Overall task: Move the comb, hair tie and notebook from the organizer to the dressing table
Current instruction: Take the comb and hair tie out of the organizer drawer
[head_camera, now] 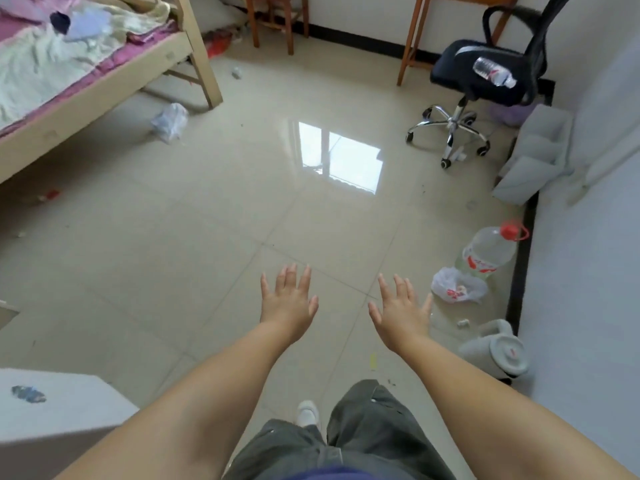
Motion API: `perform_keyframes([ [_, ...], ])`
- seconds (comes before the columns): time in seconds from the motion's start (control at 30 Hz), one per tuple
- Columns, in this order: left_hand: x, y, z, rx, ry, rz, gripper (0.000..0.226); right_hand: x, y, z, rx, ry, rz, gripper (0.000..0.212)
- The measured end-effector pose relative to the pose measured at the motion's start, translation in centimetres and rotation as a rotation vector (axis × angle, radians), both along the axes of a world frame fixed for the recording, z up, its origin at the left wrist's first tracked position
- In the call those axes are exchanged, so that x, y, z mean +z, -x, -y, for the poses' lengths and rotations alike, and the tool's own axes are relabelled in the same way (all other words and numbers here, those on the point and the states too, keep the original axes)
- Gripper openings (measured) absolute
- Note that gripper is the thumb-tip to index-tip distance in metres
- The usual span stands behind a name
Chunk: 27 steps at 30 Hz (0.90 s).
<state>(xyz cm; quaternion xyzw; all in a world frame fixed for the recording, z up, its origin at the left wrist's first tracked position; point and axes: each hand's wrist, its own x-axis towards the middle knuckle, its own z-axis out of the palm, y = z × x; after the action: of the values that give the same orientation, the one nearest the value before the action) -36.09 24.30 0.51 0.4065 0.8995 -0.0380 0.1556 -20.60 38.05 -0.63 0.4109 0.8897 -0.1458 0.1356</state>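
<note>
My left hand (289,301) and my right hand (401,311) are stretched out in front of me over the tiled floor, palms down, fingers spread, holding nothing. A grey fabric organizer (535,154) with several pockets hangs or leans against the right wall, far ahead of my right hand. I cannot see a comb, hair tie or notebook in it from here. A white surface (52,410) with a small blue-grey item (28,393) on it sits at the lower left; I cannot tell what that item is.
A bed (86,64) stands at the upper left. A black office chair (485,74) carrying a water bottle stands at the upper right beside wooden table legs. A large plastic bottle (490,252), a plastic bag (457,285) and a grey kettle (498,351) line the right wall.
</note>
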Motion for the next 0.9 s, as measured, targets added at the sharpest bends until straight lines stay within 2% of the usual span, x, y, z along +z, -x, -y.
perform_keyframes([
  [0.23, -1.4, 9.3, -16.4, -0.175, 0.002, 0.016, 0.063, -1.1, 10.4, -14.4, -0.059, 0.001, -0.029, 0.061],
  [0.43, 0.0, 18.4, -32.8, -0.094, -0.053, 0.004, 0.063, 0.2, 19.3, -30.8, -0.057, -0.027, -0.041, 0.061],
  [0.67, 0.6, 29.0, -47.7, -0.122, -0.044, -0.005, 0.063, 0.7, 30.4, -46.8, -0.047, -0.031, -0.016, 0.059],
  [0.9, -0.9, 44.2, -63.3, -0.17, -0.041, -0.042, 0.063, -0.6, 44.6, -62.0, -0.077, -0.048, -0.025, 0.06],
])
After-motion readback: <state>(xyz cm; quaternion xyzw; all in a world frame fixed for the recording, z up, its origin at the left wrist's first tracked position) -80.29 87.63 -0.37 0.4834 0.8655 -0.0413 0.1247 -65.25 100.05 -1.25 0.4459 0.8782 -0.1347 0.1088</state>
